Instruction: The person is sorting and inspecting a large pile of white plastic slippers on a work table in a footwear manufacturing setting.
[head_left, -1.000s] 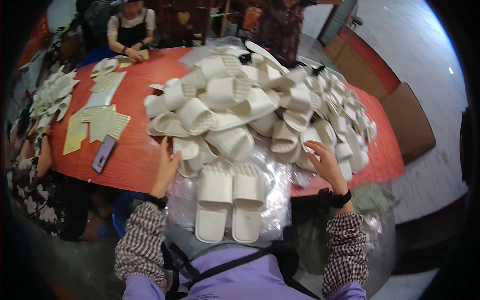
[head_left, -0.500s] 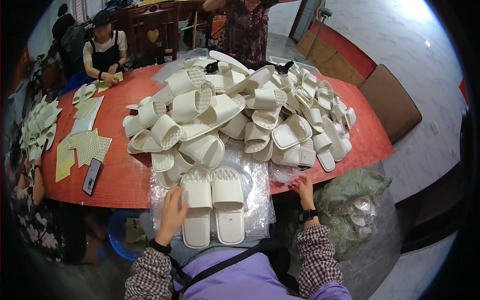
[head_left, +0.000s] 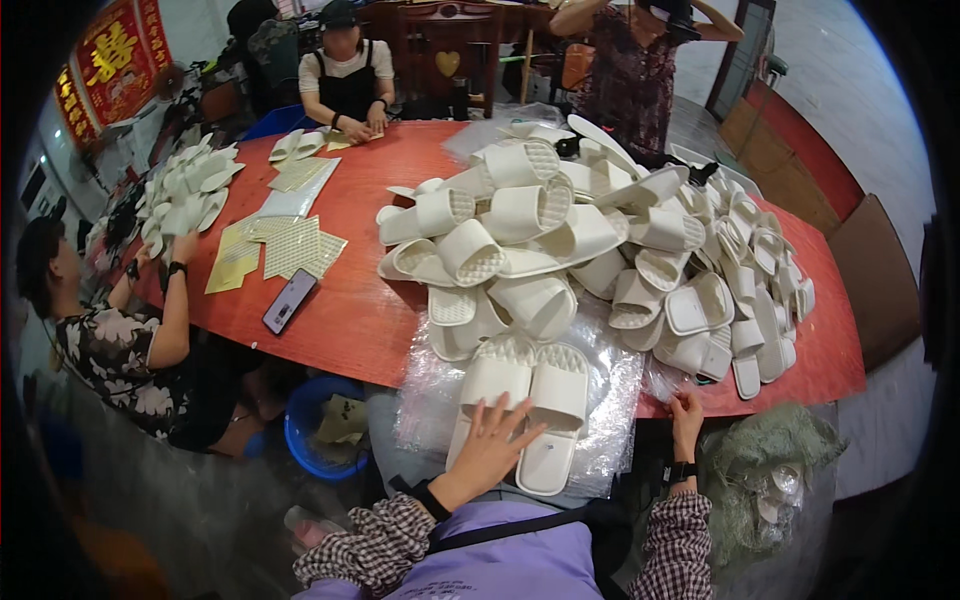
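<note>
Since half a second ago, left hand (head_left: 487,447) has slid onto the slipper pair (head_left: 523,402), fingers spread flat, grasping nothing. Right hand (head_left: 686,419) pinches the clear plastic bag (head_left: 610,400) at the table (head_left: 345,320) edge. Slippers look light, springy foam; best gripped across both soles together.

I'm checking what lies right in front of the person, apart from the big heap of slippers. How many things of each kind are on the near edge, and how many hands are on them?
White slippers laid side by side on the plastic: 2
Clear plastic bag stack beneath them: 1
Left hand flat on the slippers: 1
Right hand at the table edge: 1
Total: 5
</note>
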